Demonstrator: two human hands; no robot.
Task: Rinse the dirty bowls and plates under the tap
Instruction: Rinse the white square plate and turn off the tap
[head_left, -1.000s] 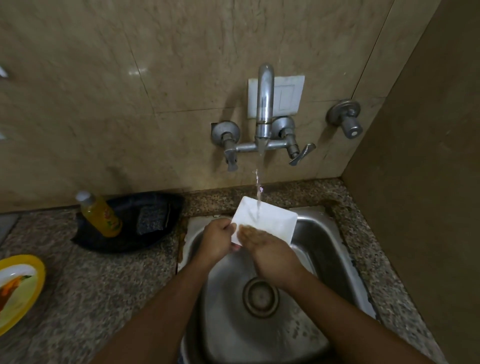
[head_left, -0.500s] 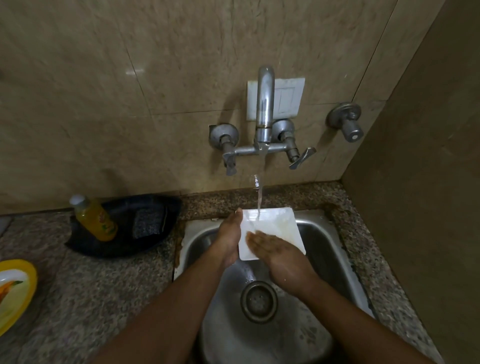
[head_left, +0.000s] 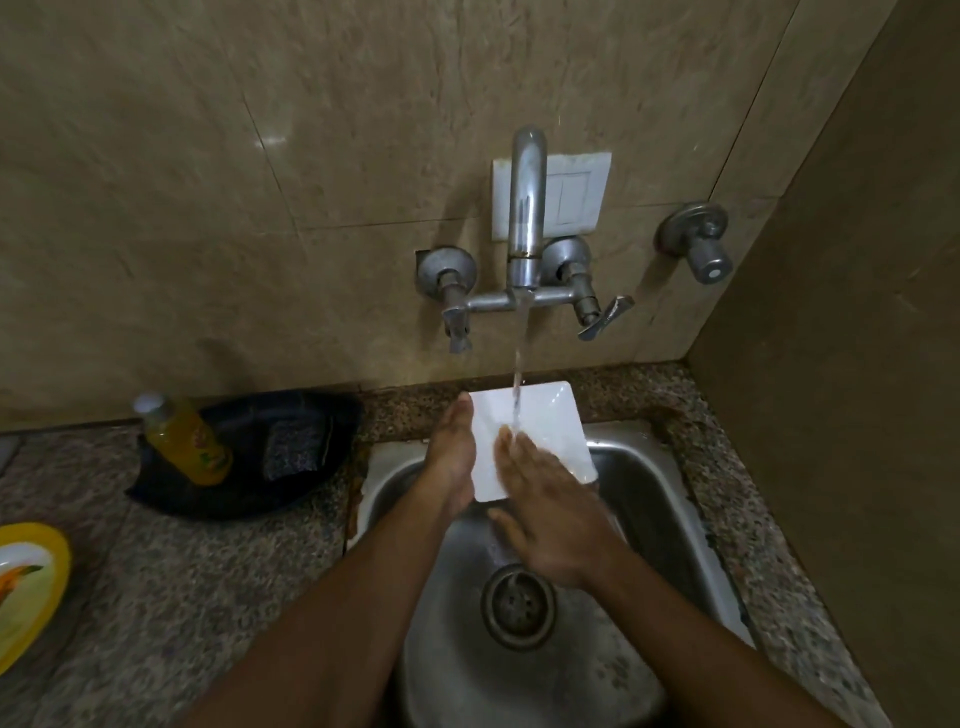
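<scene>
while the water runs onto it, the white square plate (head_left: 540, 431) sits tilted over the back of the sink (head_left: 670, 499), its far edge near the granite counter (head_left: 727, 467), directly beneath the tap (head_left: 527, 218). it looks stiff and glazed, probably ceramic or melamine; i judge it light enough for one hand but slick when wet, and likely to chip if it slips onto the steel. the left hand (head_left: 454, 462) holds it along its left edge, the thumb lying up that side while the fingers go behind, out of sight. the right hand (head_left: 550, 514) lies flat and relaxed on the face, fingers straight under the stream, rubbing rather than gripping. the safest hold seems to be at opposite edges. a soap bottle (head_left: 182, 441) lies in a black tray (head_left: 311, 457) to the left, and a yellow plate (head_left: 31, 582) waits further off.
</scene>
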